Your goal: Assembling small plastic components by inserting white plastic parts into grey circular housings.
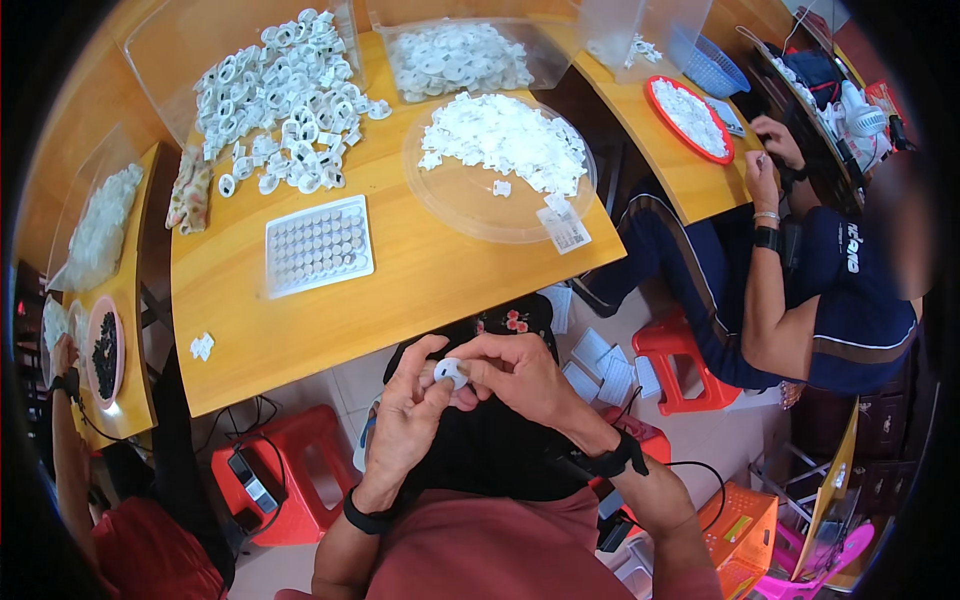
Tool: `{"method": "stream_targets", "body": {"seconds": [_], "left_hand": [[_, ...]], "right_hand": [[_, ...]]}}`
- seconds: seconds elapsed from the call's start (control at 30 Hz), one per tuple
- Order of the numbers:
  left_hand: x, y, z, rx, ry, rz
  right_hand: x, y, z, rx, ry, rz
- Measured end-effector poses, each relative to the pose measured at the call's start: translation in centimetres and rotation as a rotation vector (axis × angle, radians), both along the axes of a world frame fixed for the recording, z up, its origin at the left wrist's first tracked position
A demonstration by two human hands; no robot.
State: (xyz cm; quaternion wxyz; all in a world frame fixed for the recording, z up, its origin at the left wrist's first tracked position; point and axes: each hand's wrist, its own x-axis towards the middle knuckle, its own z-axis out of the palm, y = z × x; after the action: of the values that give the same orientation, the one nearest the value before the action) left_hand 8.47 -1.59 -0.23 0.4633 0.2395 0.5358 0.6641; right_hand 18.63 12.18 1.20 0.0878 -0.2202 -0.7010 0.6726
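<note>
Above my lap, in front of the table edge, both hands meet at a small round white plastic part [450, 373] with a dark slot in it. My left hand [405, 415] grips it between thumb and fingers. From the other side, my right hand [525, 378] pinches at the part's edge; anything else in its fingertips is too small to make out. Nearest on the wooden table [420, 280] is a white tray [318, 285] with rows of small silver discs. A few small white pieces [202, 346] lie near the table's left corner.
White ring-shaped parts [285, 100] are heaped at the back left. A clear round lid [425, 205] bears a pile of small white pieces [510, 140]. Red stools [300, 490] stand on both sides. A co-worker [800, 270] sits at right; another person's arm [70, 440] shows at left.
</note>
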Motion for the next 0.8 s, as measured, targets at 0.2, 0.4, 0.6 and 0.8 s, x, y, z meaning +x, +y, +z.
{"method": "stream_targets", "body": {"seconds": [0.2,0.4,0.6,0.8], "left_hand": [[-0.3,0.1,0.2,-0.034,-0.012,-0.03],[-0.3,-0.4,0.4,0.039,-0.009,-0.067],[-0.3,-0.4,0.7,0.051,-0.071,-0.066],[-0.2,-0.1,0.4,0.09,-0.09,-0.045]], "right_hand": [[-0.2,0.4,0.4,0.172,0.032,-0.023],[-0.5,0.5,-0.4,0.165,0.082,-0.013],[-0.7,0.5,0.0,0.138,0.026,-0.011],[-0.9,0.3,-0.1,0.195,0.105,-0.037]]}}
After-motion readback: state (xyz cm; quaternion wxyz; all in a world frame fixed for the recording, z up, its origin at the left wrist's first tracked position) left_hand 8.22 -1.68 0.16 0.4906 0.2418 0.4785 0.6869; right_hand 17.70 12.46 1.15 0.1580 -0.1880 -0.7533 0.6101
